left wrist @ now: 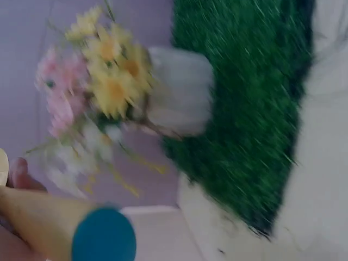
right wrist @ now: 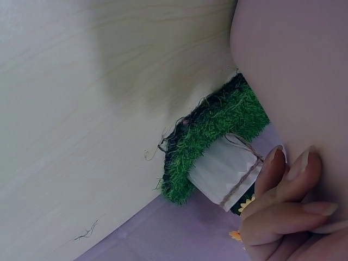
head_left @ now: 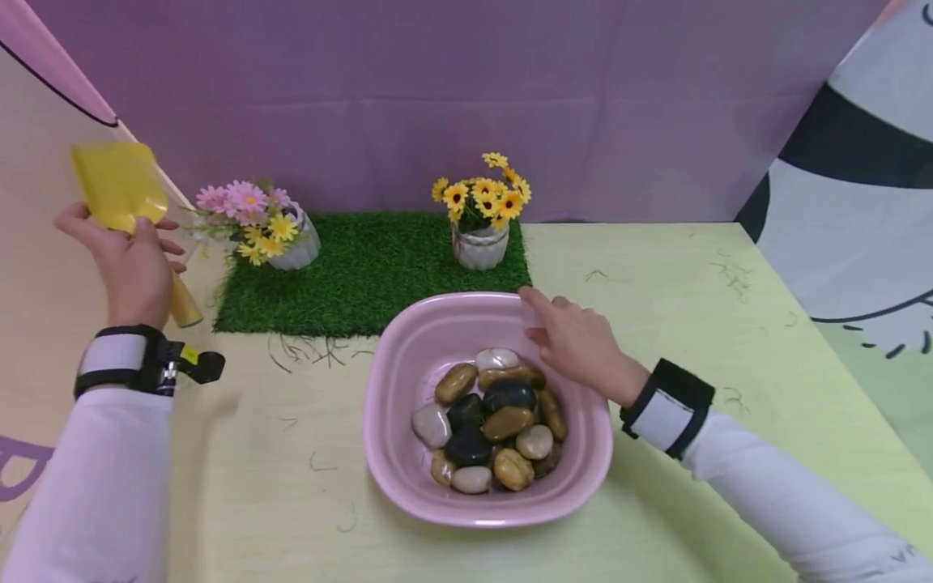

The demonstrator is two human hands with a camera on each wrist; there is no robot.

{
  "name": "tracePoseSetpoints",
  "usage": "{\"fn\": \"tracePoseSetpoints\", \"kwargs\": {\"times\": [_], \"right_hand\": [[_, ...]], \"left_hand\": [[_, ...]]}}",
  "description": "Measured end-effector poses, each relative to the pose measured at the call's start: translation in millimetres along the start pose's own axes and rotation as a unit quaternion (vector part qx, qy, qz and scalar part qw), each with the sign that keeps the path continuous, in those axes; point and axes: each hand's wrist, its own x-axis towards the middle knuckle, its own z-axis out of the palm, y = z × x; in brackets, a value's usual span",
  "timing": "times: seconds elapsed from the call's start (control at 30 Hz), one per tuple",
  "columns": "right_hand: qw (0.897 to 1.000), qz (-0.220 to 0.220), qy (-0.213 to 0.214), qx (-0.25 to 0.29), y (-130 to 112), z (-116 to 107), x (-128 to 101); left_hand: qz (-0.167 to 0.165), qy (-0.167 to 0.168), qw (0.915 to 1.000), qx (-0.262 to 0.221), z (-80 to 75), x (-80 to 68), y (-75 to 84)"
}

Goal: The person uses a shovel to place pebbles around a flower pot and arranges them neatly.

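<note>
My left hand [head_left: 134, 259] grips a yellow trowel [head_left: 117, 186] by its wooden handle [left wrist: 41, 220], blade raised at the far left, beside a white pot of pink and yellow flowers [head_left: 255, 219] that shows blurred in the left wrist view [left wrist: 114, 92]. My right hand [head_left: 576, 340] rests with loosely bent fingers [right wrist: 288, 190] on the far right rim of a pink bowl [head_left: 408, 356]. Several smooth stones [head_left: 496, 421], brown, black and white, lie in the bowl.
A green grass mat [head_left: 372, 271] lies behind the bowl, with a white pot of yellow flowers [head_left: 481, 210] on its right end. Loose grass strands litter the pale green table [head_left: 692, 291]. Purple cloth walls close the back and sides.
</note>
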Motion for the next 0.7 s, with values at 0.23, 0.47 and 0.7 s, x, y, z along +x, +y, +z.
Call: {"fn": "tracePoseSetpoints", "kwargs": {"times": [0.23, 0.47, 0.7], "right_hand": [[1.0, -0.002, 0.001, 0.001, 2.0, 2.2, 1.0], [1.0, -0.001, -0.001, -0.002, 1.4, 1.6, 1.2], [1.0, 0.0, -0.004, 0.002, 1.6, 0.8, 1.1]], "left_hand": [[0.04, -0.061, 0.9972, -0.015, 34.8, -4.4, 23.1], [0.08, -0.146, 0.9816, 0.094, 61.7, -16.6, 37.0], [0.12, -0.25, 0.9012, 0.333, 87.4, -35.7, 40.3]]}}
